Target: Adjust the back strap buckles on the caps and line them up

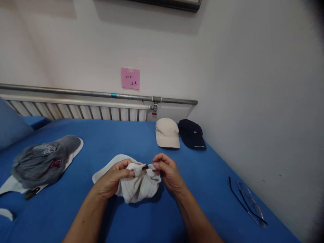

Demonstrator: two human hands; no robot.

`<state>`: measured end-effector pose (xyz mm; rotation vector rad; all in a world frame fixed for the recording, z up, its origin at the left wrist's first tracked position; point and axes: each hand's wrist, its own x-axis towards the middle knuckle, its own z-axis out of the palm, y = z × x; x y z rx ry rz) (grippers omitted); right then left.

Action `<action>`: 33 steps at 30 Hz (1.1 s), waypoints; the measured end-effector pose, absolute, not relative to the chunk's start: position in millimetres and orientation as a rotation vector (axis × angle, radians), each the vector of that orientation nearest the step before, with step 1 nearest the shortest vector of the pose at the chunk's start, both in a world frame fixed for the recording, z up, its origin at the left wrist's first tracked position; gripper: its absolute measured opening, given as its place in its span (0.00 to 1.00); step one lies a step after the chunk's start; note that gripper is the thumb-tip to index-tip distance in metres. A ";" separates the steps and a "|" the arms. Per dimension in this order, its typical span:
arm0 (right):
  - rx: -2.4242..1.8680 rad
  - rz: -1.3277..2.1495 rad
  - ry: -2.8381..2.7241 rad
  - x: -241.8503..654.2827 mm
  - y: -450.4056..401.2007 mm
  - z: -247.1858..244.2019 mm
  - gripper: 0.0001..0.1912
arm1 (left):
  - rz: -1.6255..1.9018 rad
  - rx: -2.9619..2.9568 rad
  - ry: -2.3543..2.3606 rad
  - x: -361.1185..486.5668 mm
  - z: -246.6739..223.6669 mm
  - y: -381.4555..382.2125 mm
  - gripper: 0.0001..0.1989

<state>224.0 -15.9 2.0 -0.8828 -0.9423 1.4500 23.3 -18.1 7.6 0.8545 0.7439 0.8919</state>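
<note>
A white cap (138, 189) is held just above the blue surface, its brim pointing to the left. My left hand (113, 177) pinches the left end of its back strap between thumb and fingers. On the other side, my right hand (168, 170) pinches the strap's right part, fingers closed. Between the hands a small dark buckle (145, 167) sits on the strap.
A beige cap (167, 132) and a navy cap (191, 134) lie near the wall. At the left, a grey cap (45, 162) rests on something white. Eyeglasses (249, 202) lie at the right. A radiator (96, 112) runs behind the blue surface (121, 135).
</note>
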 end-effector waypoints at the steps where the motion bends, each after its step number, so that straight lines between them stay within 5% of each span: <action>1: -0.886 1.453 -0.944 223.9 -15.9 2.1 0.06 | 0.891 0.859 0.742 23.6 8.3 -18.2 0.17; 33: -0.910 1.389 -0.995 221.3 -12.8 -3.2 0.06 | 0.841 0.823 0.664 20.5 4.5 -18.9 0.13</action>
